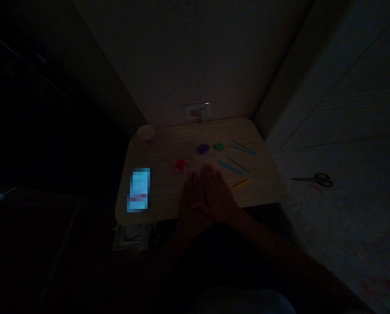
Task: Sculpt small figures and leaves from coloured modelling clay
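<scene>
The room is very dark. My right hand lies flat on top of my left hand, fingers stretched out, over the front edge of a small wooden table. Whether anything sits between the palms is hidden. A red clay lump lies just left of and beyond the fingertips. Purple clay and green clay rest farther back. An orange modelling tool lies right beside my right hand.
A lit phone lies at the table's front left, and a small tub stands at the back left. Teal tools lie at the right. A wall socket is behind; scissors lie off to the right.
</scene>
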A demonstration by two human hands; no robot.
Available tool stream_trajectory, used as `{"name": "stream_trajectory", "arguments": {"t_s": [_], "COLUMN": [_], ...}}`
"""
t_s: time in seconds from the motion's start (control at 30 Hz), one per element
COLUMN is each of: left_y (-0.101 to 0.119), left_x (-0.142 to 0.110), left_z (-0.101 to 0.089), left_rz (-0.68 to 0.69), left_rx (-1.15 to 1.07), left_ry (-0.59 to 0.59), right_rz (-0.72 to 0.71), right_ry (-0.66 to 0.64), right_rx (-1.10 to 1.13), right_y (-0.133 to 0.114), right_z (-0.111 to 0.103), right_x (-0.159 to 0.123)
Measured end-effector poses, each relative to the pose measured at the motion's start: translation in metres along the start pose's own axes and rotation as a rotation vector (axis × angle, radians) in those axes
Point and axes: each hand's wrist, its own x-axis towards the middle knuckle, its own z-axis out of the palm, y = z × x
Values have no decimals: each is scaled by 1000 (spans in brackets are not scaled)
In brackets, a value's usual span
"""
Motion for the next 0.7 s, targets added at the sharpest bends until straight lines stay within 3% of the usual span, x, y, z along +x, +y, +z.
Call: {"name": "stream_trajectory", "arguments": {"t_s": [0.4, 0.7], "left_y": [-12, 13], "left_x": [13, -37], "left_z": [0, -5], "left_rz": [72, 2], "left_rx": [-10, 83], "left_ry": [8, 6], "right_rz": [56, -50], "right_ry": [-37, 20], "right_rx": [11, 26], "right_y": [5, -11], "right_z": [-5, 1], "right_x": [17, -45]}}
